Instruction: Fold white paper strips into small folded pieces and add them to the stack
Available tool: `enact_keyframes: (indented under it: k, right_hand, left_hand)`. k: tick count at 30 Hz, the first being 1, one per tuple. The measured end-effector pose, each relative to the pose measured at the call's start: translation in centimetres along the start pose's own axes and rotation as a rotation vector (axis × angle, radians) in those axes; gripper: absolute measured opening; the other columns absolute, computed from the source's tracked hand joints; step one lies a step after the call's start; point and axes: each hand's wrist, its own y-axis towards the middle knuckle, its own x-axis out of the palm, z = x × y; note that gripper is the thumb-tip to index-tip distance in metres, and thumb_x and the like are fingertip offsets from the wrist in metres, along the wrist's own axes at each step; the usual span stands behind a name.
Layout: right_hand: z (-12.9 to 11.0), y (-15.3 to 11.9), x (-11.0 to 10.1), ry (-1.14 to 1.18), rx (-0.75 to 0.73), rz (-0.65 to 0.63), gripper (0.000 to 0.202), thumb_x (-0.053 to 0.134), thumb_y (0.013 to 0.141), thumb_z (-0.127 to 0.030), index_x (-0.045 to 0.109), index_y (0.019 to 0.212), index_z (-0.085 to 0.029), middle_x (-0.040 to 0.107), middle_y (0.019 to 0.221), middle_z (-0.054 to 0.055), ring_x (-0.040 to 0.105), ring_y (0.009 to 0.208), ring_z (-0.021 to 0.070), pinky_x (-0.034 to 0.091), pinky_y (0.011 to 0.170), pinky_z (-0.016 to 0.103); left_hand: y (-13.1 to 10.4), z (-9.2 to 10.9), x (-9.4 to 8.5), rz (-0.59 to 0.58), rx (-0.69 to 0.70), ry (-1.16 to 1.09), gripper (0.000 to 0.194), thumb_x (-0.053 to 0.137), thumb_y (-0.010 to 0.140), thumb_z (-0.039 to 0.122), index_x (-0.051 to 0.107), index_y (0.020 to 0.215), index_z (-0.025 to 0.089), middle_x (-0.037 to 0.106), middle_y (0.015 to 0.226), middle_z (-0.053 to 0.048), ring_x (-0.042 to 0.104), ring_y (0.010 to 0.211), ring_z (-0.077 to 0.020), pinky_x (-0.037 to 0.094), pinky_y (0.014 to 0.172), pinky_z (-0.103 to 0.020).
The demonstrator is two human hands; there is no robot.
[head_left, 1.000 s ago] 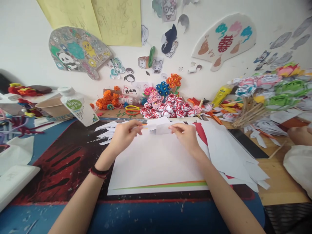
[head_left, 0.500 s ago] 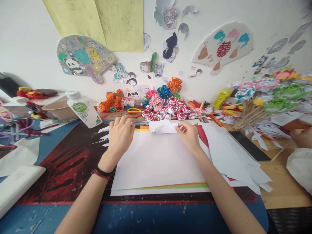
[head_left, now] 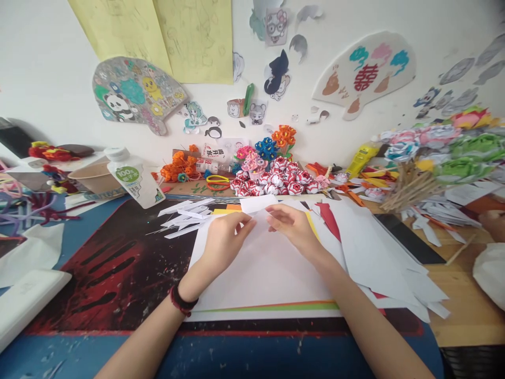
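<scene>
My left hand (head_left: 225, 235) and my right hand (head_left: 294, 227) face each other over the far part of a large white sheet (head_left: 262, 276). Between their fingertips is a small piece of white paper (head_left: 259, 215), pinched from both sides. Its outline blends into the white behind it. Just beyond lies another small white paper (head_left: 252, 202). To the left of my left hand, narrow white paper strips (head_left: 188, 215) lie in a loose pile on the dark red-and-black mat (head_left: 118, 263). Orange and green edges show beneath the large sheet.
A white bottle (head_left: 134, 181) stands left of the strips. Red-and-white paper flowers (head_left: 276, 181) line the back by the wall. At right are stacked white sheets (head_left: 379, 258), a black flat object (head_left: 410, 239) and flowers on sticks (head_left: 406, 187). A white box (head_left: 35, 302) sits front left.
My left hand has moved right, from above the strip pile to my right hand, and now grips the small paper too. My right hand has shifted slightly left. More strips show.
</scene>
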Motion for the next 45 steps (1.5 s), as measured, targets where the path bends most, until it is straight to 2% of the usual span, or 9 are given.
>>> enact_keyframes:
  k: [4,8,14,18,22,26,31,35,45]
  right_hand:
    - [0.5,0.0,0.6,0.115,0.131,-0.182,0.039,0.072,0.077,-0.044,0.071,0.101,-0.013,0.072,0.083,0.008,0.070,0.076,0.0195,0.056,0.075,0.033]
    - [1.0,-0.2,1.2,0.148,0.219,-0.145,0.038,0.074,0.074,-0.047,0.072,0.084,-0.010,0.072,0.073,0.009,0.071,0.067,0.0194,0.057,0.068,0.032]
    - [0.9,-0.1,1.1,0.255,0.250,-0.097,0.039,0.071,0.076,-0.051,0.073,0.082,-0.012,0.073,0.077,0.008,0.071,0.074,0.0190,0.057,0.078,0.034]
    - [0.7,0.0,1.1,0.284,0.207,-0.120,0.034,0.069,0.079,-0.046,0.074,0.093,-0.015,0.073,0.090,0.008,0.070,0.079,0.0181,0.056,0.082,0.035]
    - [0.9,0.0,1.2,0.251,0.171,-0.109,0.033,0.066,0.082,-0.046,0.074,0.092,-0.015,0.072,0.087,0.007,0.069,0.078,0.0178,0.056,0.082,0.035]
    - [0.8,-0.1,1.2,0.092,0.087,-0.078,0.039,0.062,0.083,-0.052,0.072,0.085,-0.014,0.071,0.080,0.006,0.068,0.074,0.0181,0.055,0.075,0.033]
    - [-0.1,-0.5,1.2,-0.077,0.025,-0.114,0.040,0.058,0.086,-0.052,0.068,0.073,-0.016,0.068,0.069,0.005,0.067,0.068,0.0173,0.053,0.069,0.029]
    - [-0.4,-0.8,1.4,-0.067,-0.005,-0.182,0.035,0.057,0.088,-0.048,0.069,0.077,-0.017,0.067,0.070,0.004,0.066,0.069,0.0164,0.054,0.070,0.029]
    - [-0.5,-1.0,1.7,-0.084,-0.039,-0.013,0.029,0.066,0.080,-0.046,0.070,0.079,-0.018,0.067,0.073,0.003,0.065,0.063,0.0167,0.055,0.063,0.029]
  left_hand:
    - [-0.3,0.0,0.3,0.072,0.035,0.097,0.022,0.053,0.092,0.032,0.069,0.085,0.019,0.069,0.073,-0.001,0.058,0.062,-0.0131,0.039,0.060,-0.025]
    - [-0.9,-0.2,0.9,0.160,0.170,0.387,0.025,0.048,0.095,0.030,0.068,0.087,0.018,0.070,0.076,-0.005,0.062,0.069,-0.0167,0.038,0.061,-0.028]
    - [-1.4,-0.3,1.6,0.040,0.399,0.683,0.040,0.038,0.095,0.010,0.048,0.133,0.014,0.066,0.122,-0.012,0.064,0.084,-0.0210,0.044,0.067,-0.034]
    - [-1.4,-0.1,2.0,-0.023,0.378,0.736,0.046,0.038,0.094,0.013,0.042,0.140,0.016,0.056,0.136,-0.013,0.064,0.091,-0.0226,0.047,0.070,-0.035]
    - [-1.4,0.1,2.0,-0.013,0.379,0.751,0.041,0.039,0.096,0.019,0.047,0.136,0.017,0.056,0.137,-0.013,0.064,0.088,-0.0223,0.046,0.068,-0.035]
    - [-1.4,0.6,1.7,0.006,0.342,0.650,0.036,0.039,0.098,0.028,0.052,0.130,0.018,0.067,0.119,-0.011,0.065,0.082,-0.0205,0.043,0.065,-0.033]
    - [-1.0,0.7,1.4,0.105,0.074,0.302,0.029,0.047,0.095,0.038,0.061,0.114,0.021,0.074,0.092,-0.004,0.066,0.075,-0.0169,0.043,0.064,-0.027]
    - [-0.6,0.7,1.1,0.064,-0.075,0.021,0.018,0.055,0.091,0.035,0.066,0.086,0.021,0.072,0.079,0.002,0.061,0.061,-0.0115,0.041,0.058,-0.024]
    - [-0.5,1.1,1.0,0.063,-0.158,-0.220,0.018,0.056,0.089,0.035,0.066,0.087,0.020,0.073,0.083,-0.001,0.063,0.067,-0.0141,0.047,0.063,-0.025]
